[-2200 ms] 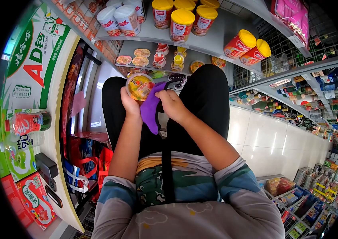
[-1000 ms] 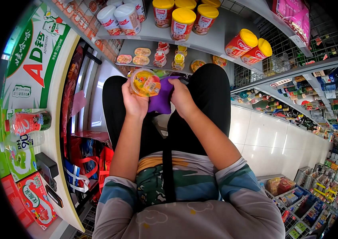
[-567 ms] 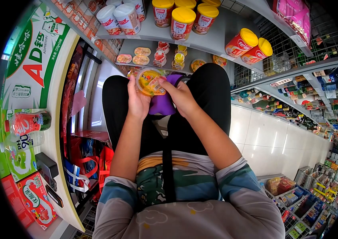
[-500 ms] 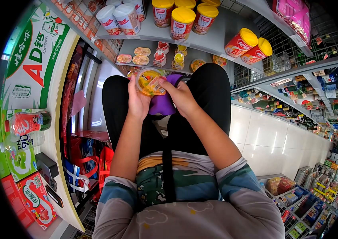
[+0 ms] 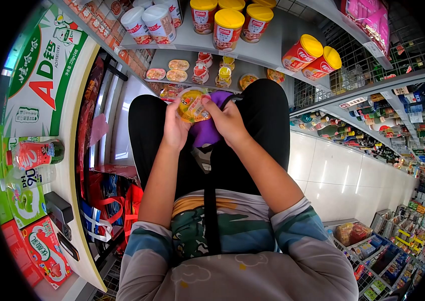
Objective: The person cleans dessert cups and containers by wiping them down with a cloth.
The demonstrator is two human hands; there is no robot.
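Observation:
Between my hands is a round clear cup (image 5: 191, 105) with a yellow-orange filling and a printed lid, its top tilted toward me. My left hand (image 5: 175, 126) grips the cup's left side. My right hand (image 5: 226, 120) has its thumb on the cup's right edge, with a purple cloth (image 5: 205, 133) held in the same hand. The cloth hangs behind and below the cup, and a dark strip sticks out past my right fingers. Both hands are above my knees.
Ahead, a grey shelf (image 5: 182, 46) bears yellow-lidded cans (image 5: 228, 31) and white cans (image 5: 159, 24); small cups stand on the shelf below. A counter (image 5: 74, 165) with bottles, boxes and a phone is at left. Bottle shelves and a tiled floor (image 5: 330, 170) lie right.
The purple cloth has gone from hanging right of the cup to behind it. My right hand has moved left onto the cup's edge, and the cup has shifted slightly right.

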